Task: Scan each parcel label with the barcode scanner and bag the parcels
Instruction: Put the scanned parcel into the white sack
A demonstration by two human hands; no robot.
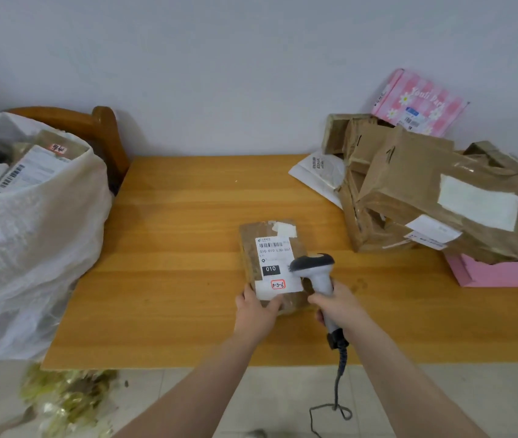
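The right grip (336, 306) wraps the grey handheld barcode scanner (313, 267) and the left grip (257, 308) pinches the flat brown cardboard parcel (249, 248) — held so close, the scanner may miss its barcode (271, 245).

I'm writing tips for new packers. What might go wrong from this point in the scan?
1. The right hand holds the barcode scanner low over the near half of the label, while the barcode sits toward the far end of the small parcel that the left hand grips, so the read may miss.
2. The scanner cord hangs off the table edge in a loop and might snag.
3. The stacked brown parcels lean; a bump might topple them.
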